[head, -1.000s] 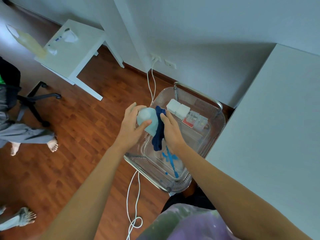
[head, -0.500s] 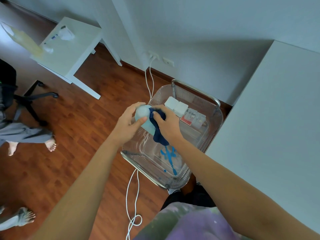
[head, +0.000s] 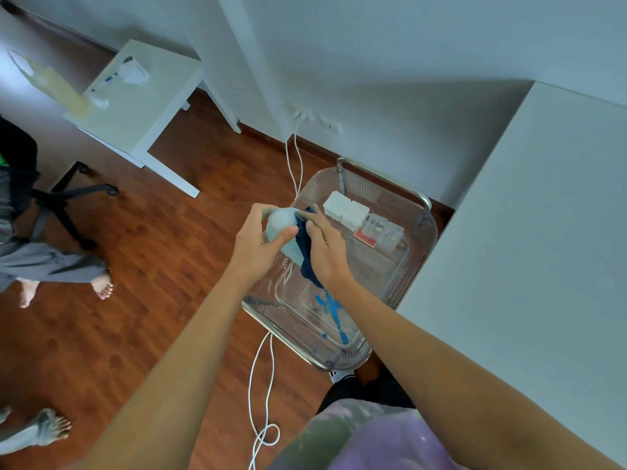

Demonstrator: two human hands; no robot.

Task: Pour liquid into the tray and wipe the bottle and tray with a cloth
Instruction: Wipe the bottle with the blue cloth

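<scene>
You're standing over a reddish-brown wood-plank floor with a white cable snaking across it up to a wall socket. Your left hand is wrapping its fingers around a pale blue-green plastic bottle, holding it tilted above a clear plastic tray. Your right hand is pinching a dark navy cloth against the bottle's side, fingers closed on the fabric, with the loose end hanging down toward the tray. Streaks of bright blue liquid are sitting on the tray floor. The tray is resting inside a wire-mesh metal cart, which is also carrying white boxes and small clear containers at its far end. A big pale grey bench is sitting just beside the cart on the right. Over on the left there's a small white table, a black office chair, and somebody's bare feet on the floor.
</scene>
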